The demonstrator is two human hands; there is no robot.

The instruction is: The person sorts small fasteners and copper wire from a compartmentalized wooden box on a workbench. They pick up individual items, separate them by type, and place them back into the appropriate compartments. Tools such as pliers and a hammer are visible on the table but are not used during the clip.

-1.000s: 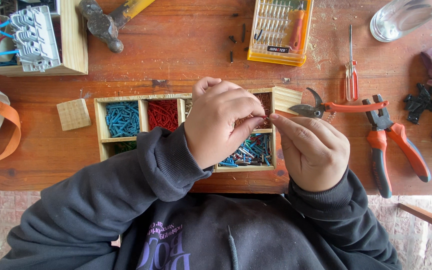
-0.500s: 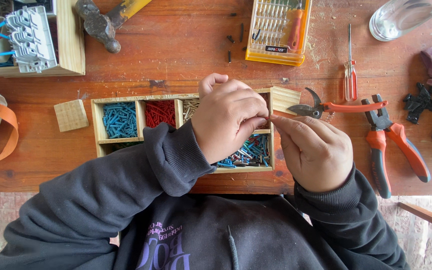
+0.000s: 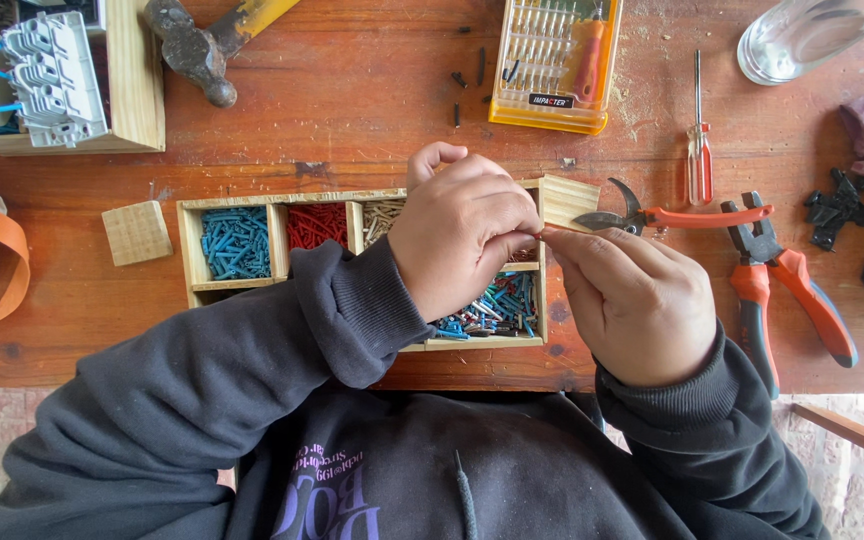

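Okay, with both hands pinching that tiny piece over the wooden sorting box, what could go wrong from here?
The small piece pinched between the left hand and right hand could slip and drop into the wrong compartment of the wooden box, perhaps among the mixed bits. The left sleeve lies across the box and might drag it. The cutters point their blade towards the right hand's fingers.

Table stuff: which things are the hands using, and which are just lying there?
In use: left hand, right hand, a small wire piece pinched between their fingers, wooden compartment box.
Lying about: hammer, pruning shears, pliers, screwdriver, bit case.
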